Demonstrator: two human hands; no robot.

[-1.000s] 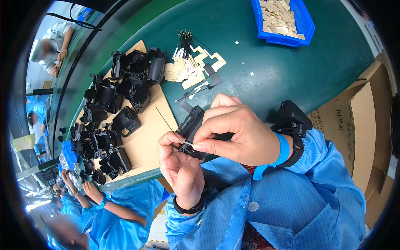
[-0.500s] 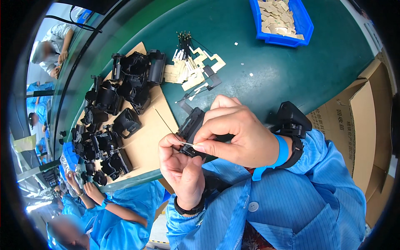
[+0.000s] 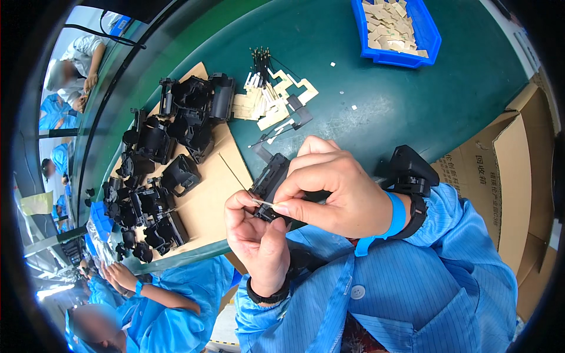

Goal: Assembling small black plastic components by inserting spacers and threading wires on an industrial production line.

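A thin pale strip (image 3: pixel 263 202) is pinched between the thumb and forefinger of my right hand (image 3: pixel 335 191). My left hand (image 3: pixel 257 244) is half curled, palm up, with its fingertips on the strip's other end. A thin dark wire (image 3: pixel 234 169) runs from those left fingertips up over the cardboard; whether it joins the strip cannot be made out. Behind and partly under both hands lies a long black plastic part (image 3: pixel 272 176), its right end hidden by my right hand. Just beyond it is a pile of cream adhesive pieces (image 3: pixel 265 105) with black wires (image 3: pixel 260 59).
Several black plastic housings (image 3: pixel 154 141) stand on a cardboard sheet (image 3: pixel 215 194) at the left. A blue bin (image 3: pixel 391 59) of cream pieces sits at the far right of the green table (image 3: pixel 376 112). Cardboard boxes (image 3: pixel 488 170) stand right. A co-worker's hand (image 3: pixel 122 275) is lower left.
My hands and the strip stay almost in place. At the lower left, the co-worker's hands have shifted and drawn closer together. The view has moved very slightly.
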